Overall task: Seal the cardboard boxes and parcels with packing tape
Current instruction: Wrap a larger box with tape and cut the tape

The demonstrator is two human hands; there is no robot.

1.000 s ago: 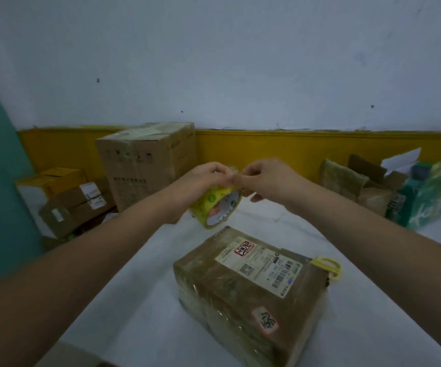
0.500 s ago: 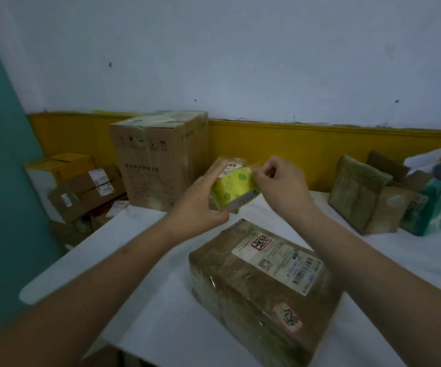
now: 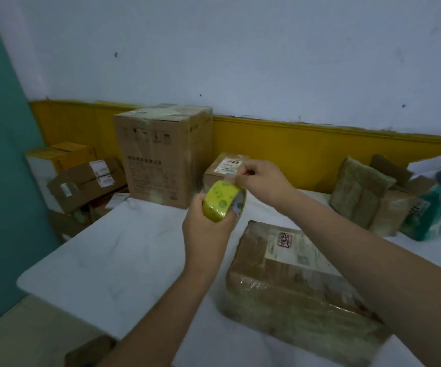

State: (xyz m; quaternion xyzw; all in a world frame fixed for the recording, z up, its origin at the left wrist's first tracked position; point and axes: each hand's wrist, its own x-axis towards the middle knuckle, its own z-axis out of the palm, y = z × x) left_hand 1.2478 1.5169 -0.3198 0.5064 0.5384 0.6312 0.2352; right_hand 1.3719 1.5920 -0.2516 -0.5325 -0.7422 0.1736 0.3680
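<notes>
My left hand (image 3: 208,229) grips the one yellow tape roll (image 3: 220,205) above the white table (image 3: 134,247); my right hand (image 3: 264,181) pinches its loose tape end (image 3: 234,178). One wrapped parcel (image 3: 293,282) lies below, my right forearm hiding part of its label. Behind stand one tall box (image 3: 161,154) and one small labelled box (image 3: 224,168), half hidden by my hands; brown bundles (image 3: 359,192) and a green package (image 3: 436,213) sit far right; several boxes (image 3: 87,181) are piled left of the table.
</notes>
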